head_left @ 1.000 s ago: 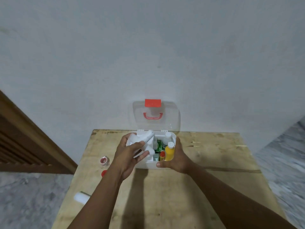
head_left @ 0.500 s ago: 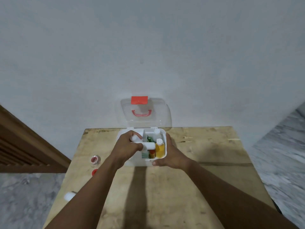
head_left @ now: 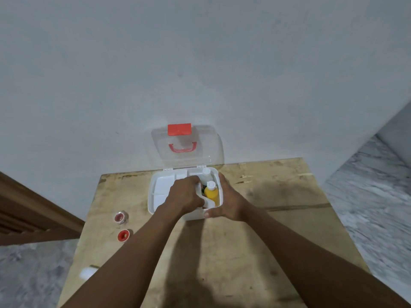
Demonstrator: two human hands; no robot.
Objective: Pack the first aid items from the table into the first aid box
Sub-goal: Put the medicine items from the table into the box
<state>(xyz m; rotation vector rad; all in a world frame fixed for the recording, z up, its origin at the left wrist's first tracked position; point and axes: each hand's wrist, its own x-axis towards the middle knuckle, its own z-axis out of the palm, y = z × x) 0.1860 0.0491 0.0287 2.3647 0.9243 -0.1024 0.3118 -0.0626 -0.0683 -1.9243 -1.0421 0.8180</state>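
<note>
The white first aid box [head_left: 155,196] stands at the table's far edge, its clear lid [head_left: 184,150] with a red latch raised against the wall. Inside on the right are a yellow bottle [head_left: 211,193] and a white bottle [head_left: 205,172]. My left hand [head_left: 184,197] reaches into the box's middle, fingers curled round a white roll [head_left: 209,202] that is mostly hidden beneath it. My right hand [head_left: 226,202] holds the box's front right corner, thumb on the front wall and fingers along the right wall.
On the wooden table [head_left: 244,252], left of the box, lie a tape roll with a red core [head_left: 121,217] and a small red roll [head_left: 123,235]. Another white roll [head_left: 87,272] sits at the table's left edge. The wall is right behind the box.
My left hand has brought the white roll from above the box's left side down into the box beside the yellow bottle. My right hand has stayed on the box.
</note>
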